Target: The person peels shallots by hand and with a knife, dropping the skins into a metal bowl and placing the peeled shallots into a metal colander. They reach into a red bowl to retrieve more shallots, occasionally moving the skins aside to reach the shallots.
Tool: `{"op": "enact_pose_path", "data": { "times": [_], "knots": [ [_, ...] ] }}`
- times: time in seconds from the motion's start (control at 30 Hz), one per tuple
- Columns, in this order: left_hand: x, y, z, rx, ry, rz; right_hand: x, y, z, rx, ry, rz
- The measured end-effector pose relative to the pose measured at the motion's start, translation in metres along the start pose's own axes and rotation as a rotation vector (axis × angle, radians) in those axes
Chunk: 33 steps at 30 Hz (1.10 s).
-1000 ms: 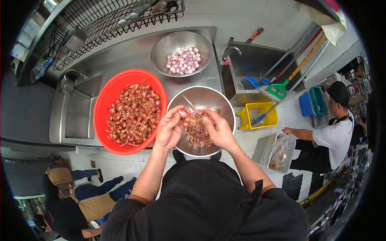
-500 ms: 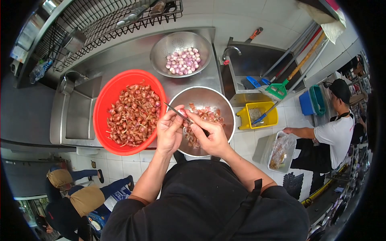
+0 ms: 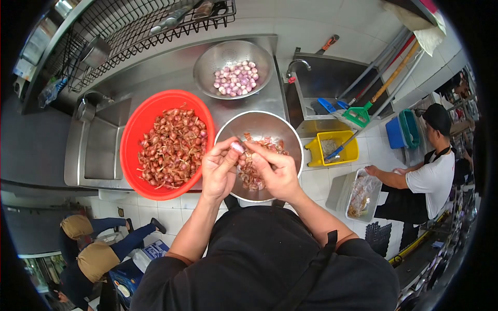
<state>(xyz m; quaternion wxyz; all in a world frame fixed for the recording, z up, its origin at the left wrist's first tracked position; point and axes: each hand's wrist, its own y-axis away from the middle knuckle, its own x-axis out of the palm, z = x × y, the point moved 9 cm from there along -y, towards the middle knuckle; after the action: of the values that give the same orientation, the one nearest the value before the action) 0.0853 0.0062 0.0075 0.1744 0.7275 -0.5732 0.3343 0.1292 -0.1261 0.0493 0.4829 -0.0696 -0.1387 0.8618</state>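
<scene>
My left hand (image 3: 219, 168) pinches a partly peeled shallot (image 3: 237, 147) between thumb and fingers, over the left side of a steel bowl (image 3: 294, 140). My right hand (image 3: 276, 171) is closed beside it, its fingertips close to the shallot. The knife is mostly hidden by the right fingers. Reddish skins (image 3: 251, 179) lie in the bowl under the hands. To the left, a red basin (image 3: 130, 150) holds many unpeeled shallots (image 3: 171, 147). Behind the bowl, a steel colander (image 3: 205, 67) holds peeled pale purple shallots (image 3: 236, 79).
A sink (image 3: 101, 150) lies left of the basin, with a wire rack (image 3: 140, 26) above. At right are a deep sink (image 3: 321, 78), a yellow bucket (image 3: 348, 150) and a person (image 3: 436, 171) at a grey bin (image 3: 337, 194). Two people stand at lower left.
The knife blade no longer sticks out above the shallot, and more pale surface shows on the shallot. The person at right now has both hands forward; those at lower left have shifted.
</scene>
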Motion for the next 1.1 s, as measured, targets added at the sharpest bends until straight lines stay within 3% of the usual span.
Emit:
{"op": "enact_pose_path", "data": {
  "times": [0.03, 0.1, 0.37, 0.47, 0.53, 0.77, 0.87, 1.1],
  "knots": [
    [0.001, 0.0, -0.002, 0.002, 0.0, -0.001, -0.002, 0.0, 0.002, -0.001, -0.001, 0.002],
    [0.002, -0.002, -0.001, -0.033, 0.014, -0.025, -0.004, 0.002, -0.012, 0.282, -0.144, 0.067],
    [0.007, -0.001, -0.009, -0.03, -0.106, -0.026, 0.003, 0.002, 0.003, 0.207, -0.087, 0.133],
    [0.007, 0.0, -0.011, -0.029, -0.154, -0.005, 0.005, -0.002, 0.01, 0.063, 0.001, 0.151],
    [0.009, -0.001, -0.012, -0.025, -0.173, 0.01, 0.005, -0.002, 0.024, -0.166, 0.174, 0.139],
    [0.01, 0.0, -0.013, 0.024, -0.24, 0.032, 0.002, 0.0, 0.026, -0.177, 0.218, 0.086],
    [0.008, 0.001, -0.015, 0.019, -0.219, 0.021, 0.003, 0.001, -0.005, 0.265, -0.232, 0.2],
    [0.009, 0.003, -0.014, -0.031, -0.123, 0.038, 0.004, 0.003, -0.009, 0.336, -0.299, 0.163]
  ]
}}
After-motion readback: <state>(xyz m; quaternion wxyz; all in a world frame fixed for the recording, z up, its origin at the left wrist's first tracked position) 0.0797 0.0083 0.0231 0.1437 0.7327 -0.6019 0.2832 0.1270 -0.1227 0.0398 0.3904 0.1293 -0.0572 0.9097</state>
